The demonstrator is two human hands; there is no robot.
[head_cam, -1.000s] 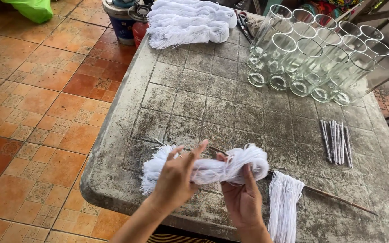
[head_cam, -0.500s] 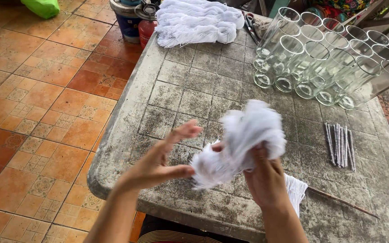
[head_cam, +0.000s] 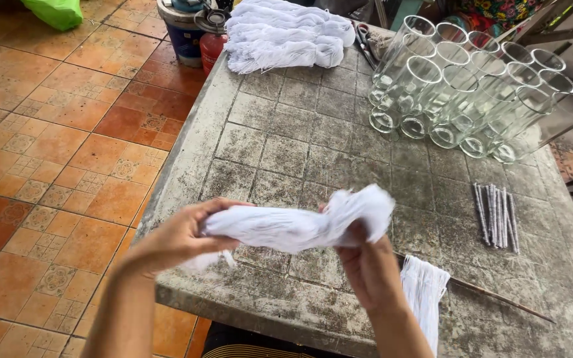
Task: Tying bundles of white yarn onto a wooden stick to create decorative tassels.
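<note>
- Left hand (head_cam: 179, 237) fingers curled and clamped on one end of a bundle of white string (head_cam: 296, 225); thumb on top, frayed ends poking out below the palm.
- Right hand (head_cam: 369, 268) fingers closed around the other end, where the bundle bunches into a fluffy wad above the fingertips.
- The bundle spans between both hands, held above the near edge of the table (head_cam: 280, 142), not resting on it.
- Just right of the right wrist: a second hank of white string (head_cam: 424, 292) draped over the table edge.
- A thin stick (head_cam: 499, 297) runs from behind the right hand out to the right, lying flat on the table; hank sits against it.
- Beyond the right fingers, further right: a small row of grey rods (head_cam: 497, 215), side by side, flat on the top.
- Far side, well past both hands: a pile of white string (head_cam: 286, 33) and scissors (head_cam: 365, 41) next to it.
- Far right: a cluster of clear glass tubes (head_cam: 465, 99), standing packed together, all look empty; they touch one another.
- Nothing sits between the hands and the glass; open tabletop in between.
- Table surface: grey stone tile grid, weathered and stained, rounded corner on the left.
- Floor left of the left hand: orange patterned tiles.
- Far left corner of table, on the floor: blue bucket (head_cam: 184, 30) and a red canister (head_cam: 212, 43); contents not visible. Green bag (head_cam: 54, 12) further left.
</note>
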